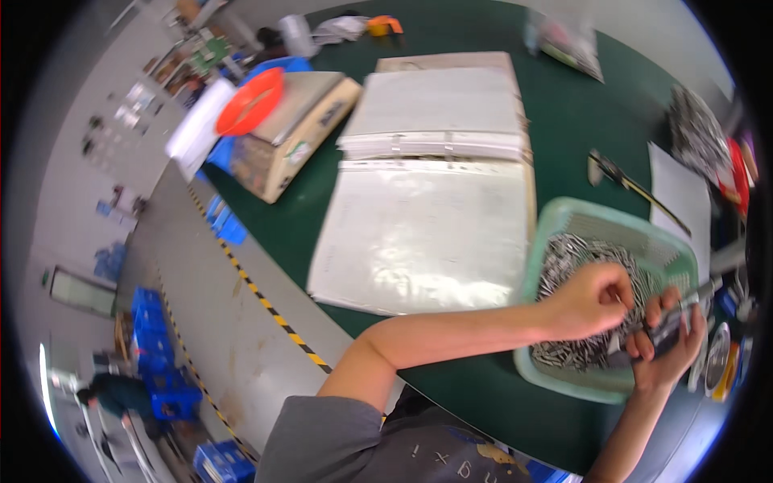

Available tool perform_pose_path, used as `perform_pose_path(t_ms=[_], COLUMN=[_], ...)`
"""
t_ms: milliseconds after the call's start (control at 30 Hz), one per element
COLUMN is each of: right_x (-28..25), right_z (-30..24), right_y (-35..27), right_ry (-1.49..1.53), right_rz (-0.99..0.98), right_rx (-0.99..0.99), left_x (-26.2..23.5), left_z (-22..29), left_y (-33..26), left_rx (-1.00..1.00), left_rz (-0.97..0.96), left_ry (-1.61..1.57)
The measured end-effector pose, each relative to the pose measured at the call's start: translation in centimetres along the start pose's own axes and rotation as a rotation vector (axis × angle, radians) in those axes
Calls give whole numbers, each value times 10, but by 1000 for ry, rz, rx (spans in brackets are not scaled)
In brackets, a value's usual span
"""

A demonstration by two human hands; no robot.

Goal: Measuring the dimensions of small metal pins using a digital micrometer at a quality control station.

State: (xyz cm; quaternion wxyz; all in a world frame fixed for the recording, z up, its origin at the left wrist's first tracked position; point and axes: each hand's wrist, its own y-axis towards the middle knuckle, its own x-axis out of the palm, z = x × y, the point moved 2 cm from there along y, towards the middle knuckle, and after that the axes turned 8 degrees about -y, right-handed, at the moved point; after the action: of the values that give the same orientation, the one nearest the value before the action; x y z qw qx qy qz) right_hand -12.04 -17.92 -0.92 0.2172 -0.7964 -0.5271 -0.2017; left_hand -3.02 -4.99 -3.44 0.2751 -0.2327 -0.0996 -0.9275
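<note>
One pale green plastic basket (568,211) is standing at the right side of a dark green worktable (475,402) and is containing a heap of small, slender metal parts (565,262). The left hand (590,302) is hovering above this heap. Its fingers are forming a tight curl, with the thumb and index finger meeting near the tips; whether they are pinching a small part cannot be told. The right hand (667,354) is gripping a caliper-like tool (666,332) above the right side of the basket. Its fingers are wrapping around the dark body, and a pale bar (703,291) is projecting toward the right.

An open binder (427,233) with sheets in clear sleeves is lying just beside the basket, on the left. Farther left, a bench scale (298,153) is supporting an orange-red dish (251,101). Beyond the basket, a long, slender dark tool (632,185) is lying next to a white sheet (680,185). A clear plastic bag (570,44) is resting near the far edge. Yellow-and-black striped tape (278,319) is marking the floor, and blue crates (165,354) are standing past it.
</note>
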Motion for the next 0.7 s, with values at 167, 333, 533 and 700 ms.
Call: perform_pose_path(t_ms=[167, 333, 533, 700], right_x=[5, 3, 4, -1], right_z=[1, 2, 1, 2], right_y=[2, 3, 10, 11], right_ry=[-27, -16, -36, 15], right_rz=[139, 250, 264, 264], right_rx=[12, 12, 27, 34], left_x=[6, 1, 0, 2], left_z=[-8, -11, -5, -8], left_y=[0, 4, 4, 5], left_rx=[84, 87, 51, 71], left_rz=[-42, -12, -48, -75], left_ry=[120, 44, 13, 70])
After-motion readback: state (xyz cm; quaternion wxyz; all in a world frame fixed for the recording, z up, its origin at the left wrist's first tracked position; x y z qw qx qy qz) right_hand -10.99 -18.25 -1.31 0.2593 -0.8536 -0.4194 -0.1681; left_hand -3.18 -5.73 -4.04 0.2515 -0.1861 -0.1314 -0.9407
